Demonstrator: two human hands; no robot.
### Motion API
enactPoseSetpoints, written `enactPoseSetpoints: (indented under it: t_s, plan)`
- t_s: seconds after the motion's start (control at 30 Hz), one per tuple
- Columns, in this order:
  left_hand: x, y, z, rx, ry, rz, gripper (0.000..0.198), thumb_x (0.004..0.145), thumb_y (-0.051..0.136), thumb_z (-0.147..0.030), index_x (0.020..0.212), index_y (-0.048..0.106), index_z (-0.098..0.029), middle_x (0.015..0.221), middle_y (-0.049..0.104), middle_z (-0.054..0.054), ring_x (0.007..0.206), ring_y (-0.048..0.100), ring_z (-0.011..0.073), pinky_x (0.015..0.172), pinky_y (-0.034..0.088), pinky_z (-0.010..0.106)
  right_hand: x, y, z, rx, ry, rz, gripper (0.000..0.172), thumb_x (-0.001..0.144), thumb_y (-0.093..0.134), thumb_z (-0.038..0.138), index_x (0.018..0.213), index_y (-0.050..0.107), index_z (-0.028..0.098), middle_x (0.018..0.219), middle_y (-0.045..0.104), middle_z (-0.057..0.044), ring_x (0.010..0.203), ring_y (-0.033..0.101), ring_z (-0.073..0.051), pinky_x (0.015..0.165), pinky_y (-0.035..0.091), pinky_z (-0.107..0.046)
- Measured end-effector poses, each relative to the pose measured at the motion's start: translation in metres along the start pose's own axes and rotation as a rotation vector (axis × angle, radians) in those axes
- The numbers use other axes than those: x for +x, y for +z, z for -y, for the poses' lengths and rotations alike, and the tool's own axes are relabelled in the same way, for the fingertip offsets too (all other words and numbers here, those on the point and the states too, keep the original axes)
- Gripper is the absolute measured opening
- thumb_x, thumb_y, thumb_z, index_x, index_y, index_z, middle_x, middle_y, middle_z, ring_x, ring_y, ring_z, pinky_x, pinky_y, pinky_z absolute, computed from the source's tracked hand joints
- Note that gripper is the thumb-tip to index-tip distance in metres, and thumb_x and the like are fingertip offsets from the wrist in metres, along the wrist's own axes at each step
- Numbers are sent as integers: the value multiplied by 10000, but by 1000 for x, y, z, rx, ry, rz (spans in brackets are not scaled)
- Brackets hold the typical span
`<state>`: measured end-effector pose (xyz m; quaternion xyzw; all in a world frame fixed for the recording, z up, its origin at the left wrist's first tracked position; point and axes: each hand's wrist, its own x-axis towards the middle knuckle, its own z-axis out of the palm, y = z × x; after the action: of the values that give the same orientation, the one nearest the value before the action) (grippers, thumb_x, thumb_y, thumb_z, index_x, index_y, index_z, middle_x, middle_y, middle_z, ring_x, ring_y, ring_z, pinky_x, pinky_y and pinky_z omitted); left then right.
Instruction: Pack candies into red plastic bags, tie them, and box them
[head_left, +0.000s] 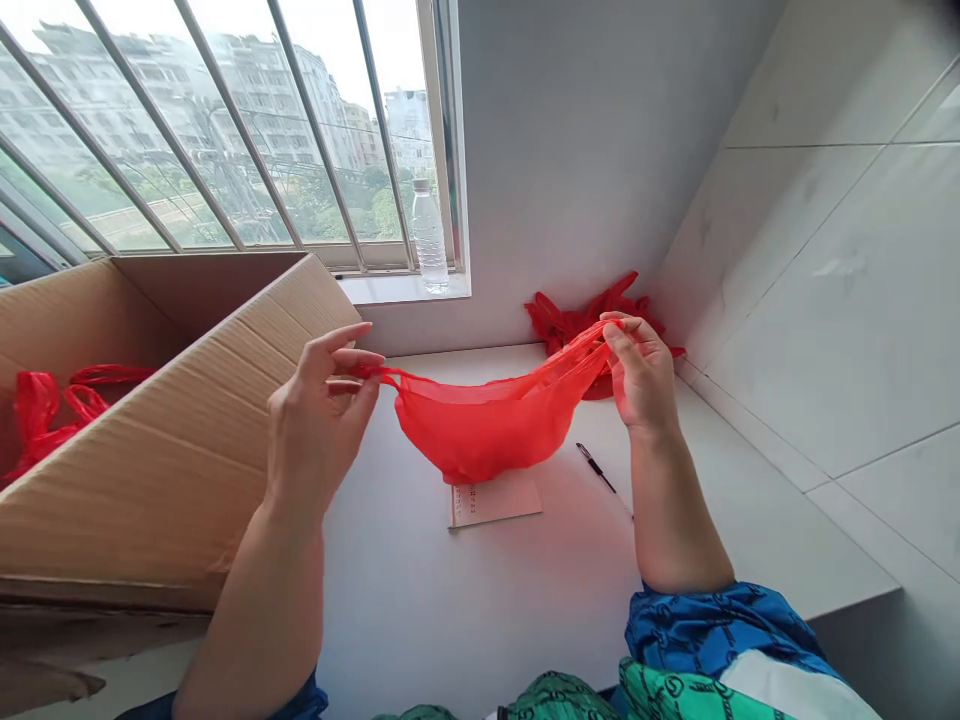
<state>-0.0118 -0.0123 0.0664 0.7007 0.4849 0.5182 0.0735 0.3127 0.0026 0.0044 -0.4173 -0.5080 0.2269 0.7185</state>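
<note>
A red plastic bag (487, 425) hangs stretched between my two hands above the white table, sagging in the middle. My left hand (322, 400) pinches one end of it between thumb and fingers. At the other end, my right hand (637, 370) grips the gathered plastic with thumb and fingertips. Below the bag lies a small notebook (496, 502) with handwriting, its upper part hidden by the bag. A black pen (596, 466) rests on the table near my right forearm.
A large open cardboard box (172, 430) at the left holds red plastic bags (45, 420). More red bags (555, 325) lie piled in the back corner, behind my right hand. A clear bottle (429, 235) stands on the sill of the barred window. The tiled wall (847, 290) bounds the right side.
</note>
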Motion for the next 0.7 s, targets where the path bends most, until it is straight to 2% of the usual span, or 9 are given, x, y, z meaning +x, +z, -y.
enactPoseSetpoints:
  t_s: [0.07, 0.1, 0.2, 0.33, 0.43, 0.53, 0.57, 0.63, 0.7]
  plan:
    - [7, -1, -7, 81, 39, -132, 342, 863, 691, -266, 1203, 670, -302, 968, 728, -41, 854, 687, 148, 811, 583, 314, 2, 5, -1, 32, 1, -19, 295, 923, 554, 554, 995, 598, 271, 1161, 660, -38, 1057, 659, -193, 881, 565, -350]
    - [10, -2, -9, 97, 38, -159, 296, 860, 697, -277, 1155, 695, -305, 941, 730, -51, 846, 693, 147, 801, 588, 311, 2, 7, 0, 46, 11, -7, 303, 929, 535, 563, 997, 593, 274, 1143, 669, -38, 1067, 661, -200, 876, 569, -358]
    - [20, -1, -9, 55, -25, -155, 229, 827, 730, -302, 1056, 731, -294, 869, 719, -41, 772, 689, 135, 725, 604, 290, -1, 14, 4, 110, 15, 37, 290, 929, 542, 559, 995, 594, 282, 1212, 655, -30, 1167, 630, -218, 900, 570, -379]
    - [25, 14, -4, -235, -46, -135, 206, 818, 742, -314, 1014, 729, -250, 867, 694, 3, 768, 668, 137, 646, 608, 264, -12, 28, 12, 232, 17, 131, 297, 950, 527, 546, 1121, 592, 312, 1324, 604, -24, 1260, 582, -236, 962, 552, -426]
    - [20, 30, -11, -383, -6, -47, 245, 824, 740, -310, 1054, 715, -229, 878, 674, 22, 820, 665, 143, 671, 608, 254, -22, 43, 18, 223, 42, 286, 444, 927, 560, 572, 1305, 519, 342, 1421, 533, -41, 1237, 596, -255, 951, 556, -438]
    - [9, 44, -26, -419, 47, 132, 256, 849, 716, -309, 1084, 702, -210, 872, 677, 30, 818, 668, 148, 675, 585, 247, -35, 61, 23, 127, 49, 489, 691, 815, 721, 571, 1415, 445, 369, 1493, 454, -51, 1170, 615, -250, 903, 571, -398]
    - [5, 48, -32, -409, 76, 197, 245, 861, 704, -307, 1085, 700, -209, 887, 688, 33, 822, 669, 150, 702, 582, 259, -39, 67, 24, 99, 38, 530, 723, 790, 757, 551, 1419, 457, 362, 1488, 455, -53, 1168, 607, -246, 907, 565, -384]
    - [-2, 56, -38, -357, 155, 301, 222, 888, 678, -299, 1094, 696, -220, 972, 707, 44, 878, 669, 163, 814, 570, 306, -46, 76, 23, 72, 23, 557, 628, 814, 744, 524, 1374, 537, 327, 1399, 529, -56, 1106, 613, -222, 874, 560, -347]
    - [-9, 63, -35, -311, 217, 330, 280, 901, 667, -303, 1174, 661, -245, 1156, 683, 65, 1001, 654, 187, 933, 530, 352, -50, 82, 19, 94, 64, 547, 454, 885, 657, 524, 1275, 634, 293, 1220, 619, -49, 862, 633, -161, 721, 556, -300]
